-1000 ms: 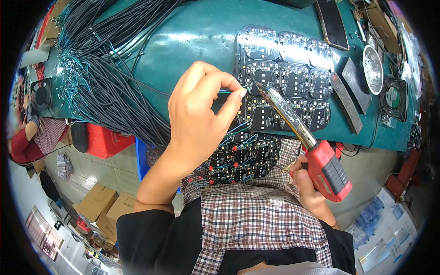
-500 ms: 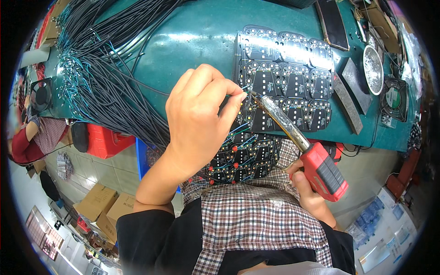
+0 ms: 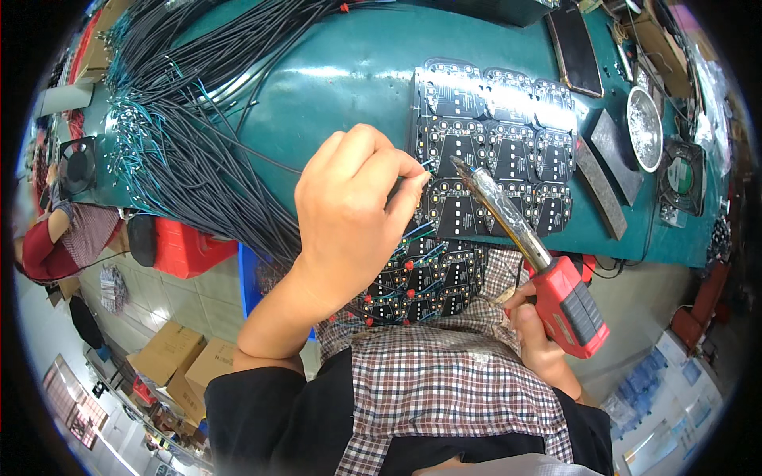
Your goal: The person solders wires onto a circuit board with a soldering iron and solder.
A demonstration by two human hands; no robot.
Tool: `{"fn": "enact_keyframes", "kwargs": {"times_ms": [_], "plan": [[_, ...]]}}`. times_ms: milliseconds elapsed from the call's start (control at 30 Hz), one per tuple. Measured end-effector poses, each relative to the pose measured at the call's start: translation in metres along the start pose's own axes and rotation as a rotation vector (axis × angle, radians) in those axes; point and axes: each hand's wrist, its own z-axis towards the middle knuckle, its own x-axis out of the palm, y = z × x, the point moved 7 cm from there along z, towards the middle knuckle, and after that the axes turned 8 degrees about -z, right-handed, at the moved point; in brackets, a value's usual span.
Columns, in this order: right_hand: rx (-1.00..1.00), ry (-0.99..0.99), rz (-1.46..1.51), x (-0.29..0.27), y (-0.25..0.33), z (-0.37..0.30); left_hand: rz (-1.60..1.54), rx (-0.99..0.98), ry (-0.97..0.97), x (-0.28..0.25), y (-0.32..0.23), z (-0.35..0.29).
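My left hand (image 3: 349,210) pinches the thin wire end (image 3: 429,165) of a black cable between thumb and forefinger, over the left edge of a black circuit board panel (image 3: 508,147). My right hand (image 3: 541,337) grips the red and black handle of a soldering iron (image 3: 508,218). The iron points up and left, its tip over the panel, a small gap to the right of my left fingertips. Nearer my lap, another panel of boards (image 3: 444,270) carries blue and green wires and red pieces. Whether the wire touches the panel is hard to tell.
A large bundle of black cables (image 3: 198,170) with bared ends lies at left on the green table (image 3: 333,87). On the right are dark bars (image 3: 599,190), a metal bowl (image 3: 644,131) and a small fan (image 3: 681,176). Another person's arm (image 3: 55,226) shows far left.
The soldering iron's tip has drawn away to the right from my left fingertips. My left hand keeps its pinch on the wire. The table and boards sit slightly lower in view.
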Motion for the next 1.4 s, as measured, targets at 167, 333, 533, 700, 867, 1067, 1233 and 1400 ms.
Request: {"fn": "enact_keyframes", "kwargs": {"times_ms": [167,333,533,700,867,1067,1233,1400], "plan": [[0.058,-0.026,0.150,0.003,-0.020,-0.014,0.127,0.094,0.050,-0.014,-0.004,0.025],[0.008,-0.036,0.150,0.000,-0.010,-0.010,0.151,0.032,-0.264,-0.046,0.065,0.100],[0.049,-0.077,0.203,-0.001,-0.010,-0.012,0.213,0.147,-0.256,-0.031,0.090,0.146],[0.091,-0.086,0.235,-0.002,-0.011,-0.012,0.301,0.077,-0.354,-0.035,0.101,0.152],[0.121,-0.078,0.214,0.000,-0.010,-0.015,0.337,0.148,-0.362,-0.026,0.107,0.153],[0.094,-0.087,0.197,-0.004,-0.006,-0.013,-0.458,-0.143,-0.176,-0.033,0.063,0.120],[0.044,-0.048,0.126,-0.004,-0.006,-0.004,-0.290,-0.150,0.049,-0.018,0.016,0.063],[0.017,-0.038,0.133,-0.001,0.009,0.014,-0.203,-0.293,0.064,0.000,0.021,0.039]]}}
